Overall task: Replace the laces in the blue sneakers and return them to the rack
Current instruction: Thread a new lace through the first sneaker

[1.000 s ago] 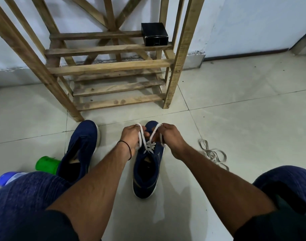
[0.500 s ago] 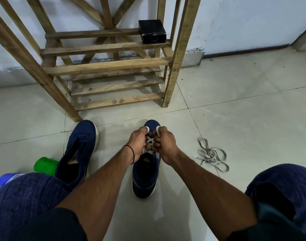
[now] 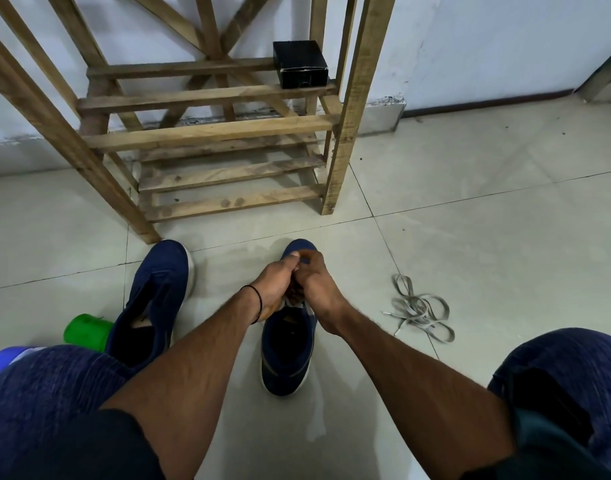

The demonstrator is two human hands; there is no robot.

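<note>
Head view: my left hand [image 3: 272, 289] and right hand [image 3: 318, 285] meet, curled on the white lace [image 3: 307, 309] of the navy sneaker [image 3: 286, 362]

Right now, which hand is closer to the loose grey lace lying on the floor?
Right. The right hand grips the white lace on the laced sneaker, with the loose grey lace off to its right; the left hand grips beside it, on the far side.
</note>
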